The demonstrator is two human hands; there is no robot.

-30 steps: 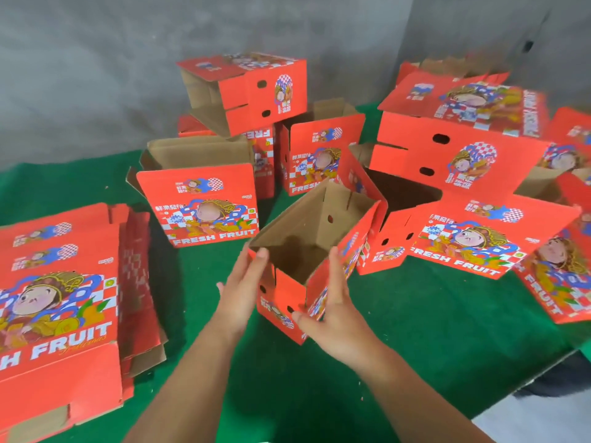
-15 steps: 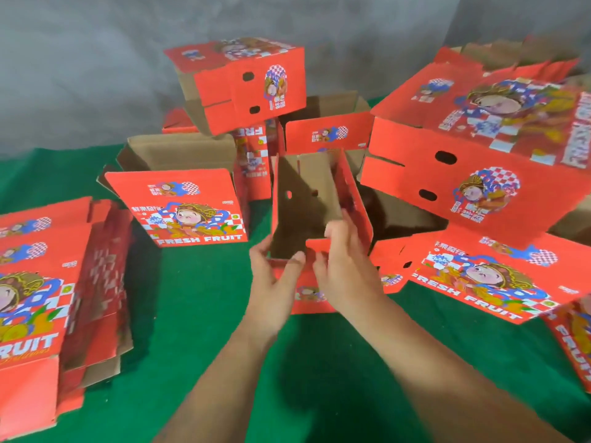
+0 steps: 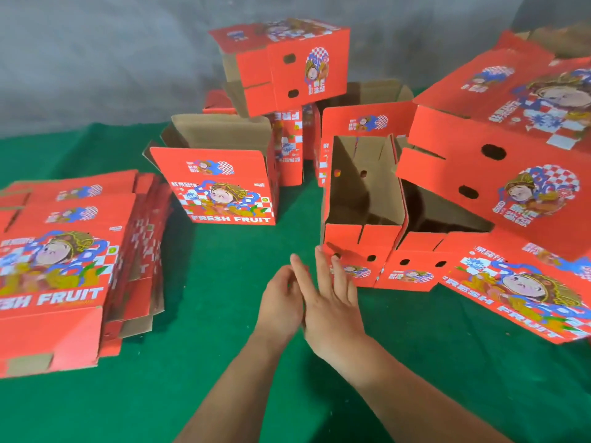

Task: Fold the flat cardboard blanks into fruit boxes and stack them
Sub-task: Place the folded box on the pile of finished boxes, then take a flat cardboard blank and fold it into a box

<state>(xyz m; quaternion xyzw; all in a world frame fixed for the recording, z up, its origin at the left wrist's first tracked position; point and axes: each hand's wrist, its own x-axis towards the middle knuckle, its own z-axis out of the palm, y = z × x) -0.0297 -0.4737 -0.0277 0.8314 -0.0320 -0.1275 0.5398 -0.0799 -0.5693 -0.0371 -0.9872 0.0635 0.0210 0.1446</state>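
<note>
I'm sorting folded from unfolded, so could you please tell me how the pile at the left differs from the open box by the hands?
The pile of blanks lies flat; the open box stands upright. The pile shows only printed faces; the box shows its brown inside. Both are red cardboard.

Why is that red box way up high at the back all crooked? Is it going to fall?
The top box at the back sits tilted, perched on the boxes below with its open side overhanging to the left. It looks unsteady and might slip. The big box on the right also leans at an angle. The flat blanks on the left are fanned out unevenly.
</note>
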